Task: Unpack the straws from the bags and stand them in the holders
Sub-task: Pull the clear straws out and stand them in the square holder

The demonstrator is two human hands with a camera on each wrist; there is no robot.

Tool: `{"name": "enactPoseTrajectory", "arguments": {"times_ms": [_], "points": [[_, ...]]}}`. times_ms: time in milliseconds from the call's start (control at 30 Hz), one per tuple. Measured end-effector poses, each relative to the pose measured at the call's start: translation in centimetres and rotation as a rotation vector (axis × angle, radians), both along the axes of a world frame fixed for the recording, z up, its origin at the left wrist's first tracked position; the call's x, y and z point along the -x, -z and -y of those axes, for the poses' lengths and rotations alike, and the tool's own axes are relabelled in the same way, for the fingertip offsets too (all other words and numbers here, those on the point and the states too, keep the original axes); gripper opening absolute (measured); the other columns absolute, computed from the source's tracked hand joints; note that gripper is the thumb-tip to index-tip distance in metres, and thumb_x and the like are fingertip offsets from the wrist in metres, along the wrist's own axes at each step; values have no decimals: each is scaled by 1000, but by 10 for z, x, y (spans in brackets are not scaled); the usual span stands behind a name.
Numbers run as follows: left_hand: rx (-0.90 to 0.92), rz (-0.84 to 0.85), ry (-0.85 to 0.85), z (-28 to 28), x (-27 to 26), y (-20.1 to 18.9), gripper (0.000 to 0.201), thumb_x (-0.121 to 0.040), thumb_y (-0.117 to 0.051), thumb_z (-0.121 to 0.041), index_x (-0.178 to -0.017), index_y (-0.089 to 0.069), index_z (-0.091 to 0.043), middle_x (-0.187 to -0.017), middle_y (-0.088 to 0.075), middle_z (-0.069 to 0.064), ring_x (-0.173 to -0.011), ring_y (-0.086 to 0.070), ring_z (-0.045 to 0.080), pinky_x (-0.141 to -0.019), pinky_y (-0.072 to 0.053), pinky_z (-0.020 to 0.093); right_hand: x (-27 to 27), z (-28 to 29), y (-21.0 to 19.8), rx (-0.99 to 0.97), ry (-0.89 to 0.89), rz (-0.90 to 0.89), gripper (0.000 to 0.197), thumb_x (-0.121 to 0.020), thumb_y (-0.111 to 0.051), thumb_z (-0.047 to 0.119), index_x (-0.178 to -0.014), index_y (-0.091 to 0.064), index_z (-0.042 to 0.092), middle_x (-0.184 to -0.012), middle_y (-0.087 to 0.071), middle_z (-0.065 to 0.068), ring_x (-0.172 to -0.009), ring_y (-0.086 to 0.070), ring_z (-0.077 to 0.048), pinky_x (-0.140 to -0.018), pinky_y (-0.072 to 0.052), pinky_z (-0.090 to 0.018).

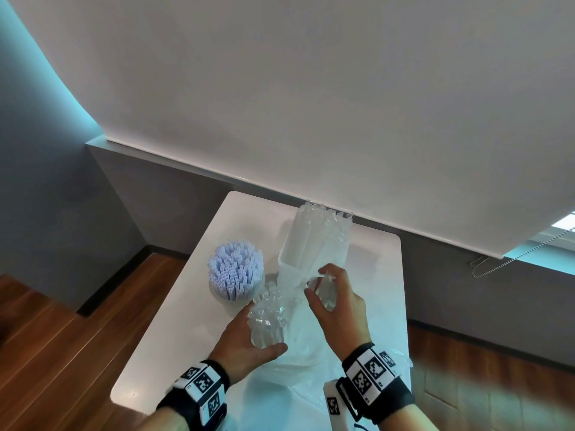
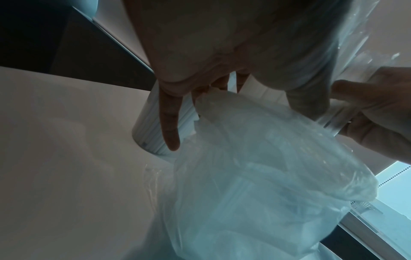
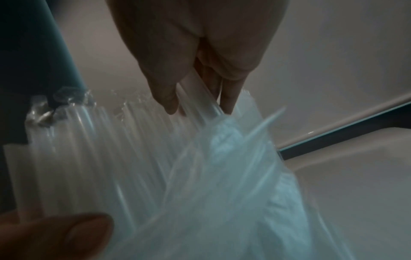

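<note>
A round holder packed with pale lilac straws stands at the left of the white table. Beside it, a white rectangular holder contains tall clear wrapped straws. My left hand grips an upright bundle of clear wrapped straws just in front of both holders. My right hand pinches a few clear straws next to the rectangular holder. A crumpled clear plastic bag lies under and between the hands; it also fills the left wrist view as the bag.
The table is small, with its left edge and near-left corner close to my left wrist. A white roller blind hangs right behind the table. Wooden floor lies to the left. A bead chain hangs at the right.
</note>
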State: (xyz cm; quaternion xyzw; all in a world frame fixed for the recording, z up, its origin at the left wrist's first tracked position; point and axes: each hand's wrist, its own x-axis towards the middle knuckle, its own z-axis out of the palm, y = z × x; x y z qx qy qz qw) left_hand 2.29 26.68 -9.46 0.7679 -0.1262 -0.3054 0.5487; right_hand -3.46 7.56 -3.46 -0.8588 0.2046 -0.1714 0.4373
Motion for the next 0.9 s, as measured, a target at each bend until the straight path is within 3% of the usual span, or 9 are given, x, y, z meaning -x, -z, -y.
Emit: {"name": "enactPoseTrajectory", "arguments": {"times_ms": [67, 133, 333, 433, 567, 700, 900], "points": [[-5, 7, 0, 0, 0, 0, 80, -56, -90, -45, -126, -52, -38, -111, -66, -29, -104, -63, -4, -98, -51, 34, 0, 4, -7, 16, -54, 24, 45, -90, -68, 26, -119, -42, 46, -89, -62, 19, -75, -62, -2, -65, -52, -16], [-7, 13, 13, 0, 0, 0, 82, -56, -90, -48, -127, -51, -38, -113, -66, -29, -106, -62, -4, -99, -50, 35, -1, 8, -12, 40, -94, 38, 47, -90, -68, 25, -122, -41, 48, -94, -63, 14, -79, -62, -3, -68, -52, -17], [-24, 11, -4, 0, -1, 4, 80, -55, -89, -49, -125, -53, -38, -109, -66, -28, -106, -62, -3, -100, -49, 36, -12, 22, -39, 52, -61, 175, 32, -84, -75, 14, -105, -52, 21, -94, -68, 12, -83, -62, 4, -69, -45, -5], [-26, -6, -8, 0, -2, 7, 81, -53, -90, -51, -124, -54, -36, -108, -69, -21, -105, -63, 1, -100, -49, 39, -20, 33, -64, 16, -47, 298, 39, -83, -76, 10, -110, -49, 19, -97, -71, 10, -85, -69, -3, -78, -57, -25], [-21, -29, -43, 0, -1, 7, 86, -49, -90, -52, -125, -53, -35, -111, -69, -19, -107, -63, 0, -102, -48, 38, -28, 50, -103, -104, -76, 465, 61, -86, -71, 4, -131, -34, 24, -99, -71, -7, -77, -73, -26, -75, -59, -51], [-30, -34, -33, 1, -1, 5, 82, -50, -90, -51, -123, -53, -38, -111, -68, -19, -107, -63, -1, -101, -49, 37, -37, 63, -134, -113, -84, 595, 59, -89, -64, -5, -131, -30, 19, -97, -67, -15, -72, -73, -30, -73, -59, -52], [-34, -24, -16, 1, -2, 7, 82, -52, -91, -51, -124, -54, -36, -111, -69, -17, -106, -64, 1, -100, -50, 38, -53, 72, -143, -140, -41, 637, 46, -93, -62, -1, -127, -34, 11, -97, -66, -20, -73, -73, -32, -73, -59, -54]]}}
